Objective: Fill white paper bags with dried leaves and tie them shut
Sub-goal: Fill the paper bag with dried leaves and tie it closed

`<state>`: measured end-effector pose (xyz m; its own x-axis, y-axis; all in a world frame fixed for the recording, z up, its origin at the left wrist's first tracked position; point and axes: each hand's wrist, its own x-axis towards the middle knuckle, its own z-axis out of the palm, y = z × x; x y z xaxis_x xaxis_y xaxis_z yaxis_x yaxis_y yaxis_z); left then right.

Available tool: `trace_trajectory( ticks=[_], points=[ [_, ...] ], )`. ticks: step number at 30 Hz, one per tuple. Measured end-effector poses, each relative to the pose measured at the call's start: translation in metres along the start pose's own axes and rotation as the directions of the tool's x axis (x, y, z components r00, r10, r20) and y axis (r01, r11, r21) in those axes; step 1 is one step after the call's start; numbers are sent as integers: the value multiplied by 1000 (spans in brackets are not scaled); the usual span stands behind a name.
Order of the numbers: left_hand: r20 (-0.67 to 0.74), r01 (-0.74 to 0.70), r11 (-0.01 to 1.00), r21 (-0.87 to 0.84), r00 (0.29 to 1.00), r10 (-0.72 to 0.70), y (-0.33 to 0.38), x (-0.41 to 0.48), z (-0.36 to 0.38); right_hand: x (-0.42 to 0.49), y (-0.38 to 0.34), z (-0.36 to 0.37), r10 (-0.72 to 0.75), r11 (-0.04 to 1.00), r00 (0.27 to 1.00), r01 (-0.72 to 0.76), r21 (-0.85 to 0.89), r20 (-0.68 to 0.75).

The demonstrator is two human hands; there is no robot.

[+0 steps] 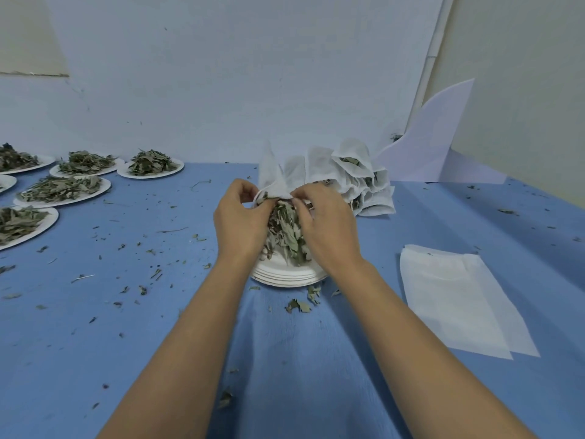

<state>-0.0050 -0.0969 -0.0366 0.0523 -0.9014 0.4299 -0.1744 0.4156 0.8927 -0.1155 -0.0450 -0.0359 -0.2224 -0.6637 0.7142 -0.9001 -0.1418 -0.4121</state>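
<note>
A white paper bag [271, 177] stands tilted above a stack of white paper plates [286, 275] in the middle of the blue table. My left hand [240, 217] pinches the bag's mouth on the left. My right hand [323, 223] pinches the mouth on the right. A bunch of dried leaves [286, 234] hangs between both hands, from the bag's mouth down to the top plate. Behind it lies a pile of filled white bags [354, 175], some with leaves showing at their openings.
Several paper plates heaped with dried leaves [150, 166] stand at the far left. Flat empty bags [456, 299] lie at the right. A white sheet [433, 144] leans against the wall. Leaf crumbs [300, 304] are scattered over the blue tablecloth [142, 312].
</note>
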Motion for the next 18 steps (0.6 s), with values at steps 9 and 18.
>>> trace_trajectory(
  ticks=[9, 18],
  points=[
    [-166, -13, 999, 50, 986, 21, 0, -8, 8, -11, -4, 11, 2, 987, 998, -11, 158, 56],
    [218, 11, 999, -49, 976, 0, 7, -11, 6, -2, 5, 10, 279, 949, 960, -270, 162, -36]
  ],
)
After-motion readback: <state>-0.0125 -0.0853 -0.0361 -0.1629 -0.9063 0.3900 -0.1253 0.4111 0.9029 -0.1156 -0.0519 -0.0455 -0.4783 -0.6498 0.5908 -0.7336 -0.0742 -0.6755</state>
